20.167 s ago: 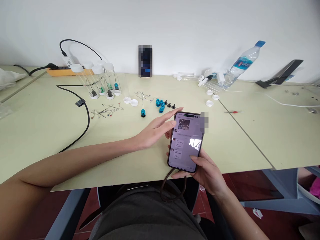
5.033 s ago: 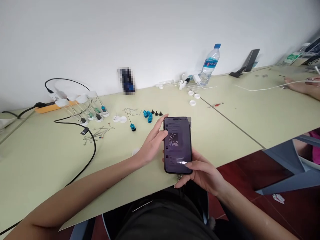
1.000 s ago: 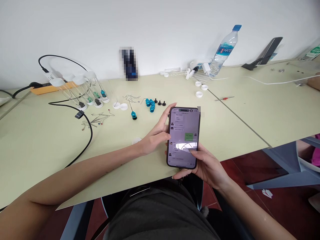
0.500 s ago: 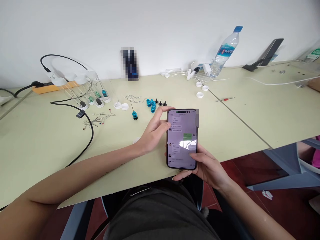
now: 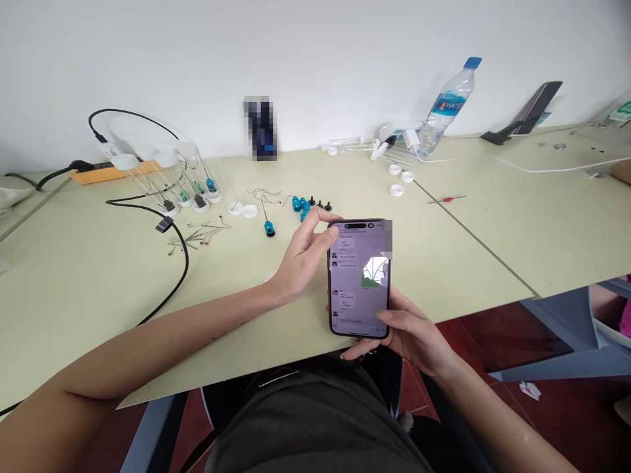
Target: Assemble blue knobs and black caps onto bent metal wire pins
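Note:
A smartphone (image 5: pixel 359 282) with a chat on its lit screen is held upright over the table's front edge. My left hand (image 5: pixel 306 253) grips its upper left corner, thumb at the screen's top left and a finger along the top edge. From the lower right, my right hand (image 5: pixel 411 328) supports it, thumb on the lower screen and a finger below the bottom edge. Beyond the phone lie blue metal pieces (image 5: pixel 300 205) and small black screw-like parts (image 5: pixel 320 203). One blue piece with a thin rod (image 5: pixel 269 227) stands apart to their left.
Clear tubes with white caps (image 5: pixel 167 157) stand at the left, near thin metal pins (image 5: pixel 200 236) and a black cable (image 5: pixel 185 263). White caps (image 5: pixel 397 190), a red-centred pin (image 5: pixel 447 199) and a water bottle (image 5: pixel 444 108) are to the right. A pixelated object (image 5: pixel 260 128) leans against the wall.
The chat has scrolled slightly downward on the screen. My left thumb has shifted up toward the phone's top left corner. The whole view has moved a little; both hands keep their hold.

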### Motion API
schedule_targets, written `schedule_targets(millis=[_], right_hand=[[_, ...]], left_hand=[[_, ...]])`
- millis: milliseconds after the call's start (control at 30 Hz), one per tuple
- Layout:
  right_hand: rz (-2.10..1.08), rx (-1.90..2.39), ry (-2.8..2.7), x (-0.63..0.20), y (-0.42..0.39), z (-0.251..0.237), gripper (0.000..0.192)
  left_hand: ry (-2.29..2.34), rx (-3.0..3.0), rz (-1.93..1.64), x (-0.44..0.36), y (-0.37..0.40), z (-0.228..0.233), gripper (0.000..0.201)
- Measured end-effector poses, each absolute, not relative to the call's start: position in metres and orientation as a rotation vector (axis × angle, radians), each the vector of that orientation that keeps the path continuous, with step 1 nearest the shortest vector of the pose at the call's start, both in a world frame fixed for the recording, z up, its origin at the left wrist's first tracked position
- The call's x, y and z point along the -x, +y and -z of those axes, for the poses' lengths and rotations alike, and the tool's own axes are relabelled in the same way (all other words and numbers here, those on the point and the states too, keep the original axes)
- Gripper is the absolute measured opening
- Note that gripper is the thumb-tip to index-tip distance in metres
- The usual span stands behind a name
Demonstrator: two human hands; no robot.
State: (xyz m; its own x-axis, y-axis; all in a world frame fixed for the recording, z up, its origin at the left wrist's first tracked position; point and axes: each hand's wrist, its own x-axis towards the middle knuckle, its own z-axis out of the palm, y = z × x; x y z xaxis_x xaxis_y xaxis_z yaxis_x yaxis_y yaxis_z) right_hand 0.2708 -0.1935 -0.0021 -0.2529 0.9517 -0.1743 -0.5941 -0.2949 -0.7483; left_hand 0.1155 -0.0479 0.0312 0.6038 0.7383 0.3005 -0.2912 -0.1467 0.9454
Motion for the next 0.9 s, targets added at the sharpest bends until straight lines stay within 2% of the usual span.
schedule_targets(millis=[300, 633, 900], right_hand=[[-1.778, 0.781, -0.659, -0.2705, -0.1929, -0.0015, 0.062], [-1.679, 0.976, -0.863, -0.2654, -0.1935, -0.0054, 0.095], [-1.639, 0.92, -0.775, -0.2638, -0.1946, -0.0019, 0.068]], left_hand=[[0.416, -1.464, -0.918, -0.1144, -0.048, -0.0312, 0.019], [0.387, -1.483, -0.874, -0.1133, -0.0507, -0.0322, 0.022], [0.316, -1.527, -0.845, -0.1128, -0.0539, -0.0331, 0.035]])
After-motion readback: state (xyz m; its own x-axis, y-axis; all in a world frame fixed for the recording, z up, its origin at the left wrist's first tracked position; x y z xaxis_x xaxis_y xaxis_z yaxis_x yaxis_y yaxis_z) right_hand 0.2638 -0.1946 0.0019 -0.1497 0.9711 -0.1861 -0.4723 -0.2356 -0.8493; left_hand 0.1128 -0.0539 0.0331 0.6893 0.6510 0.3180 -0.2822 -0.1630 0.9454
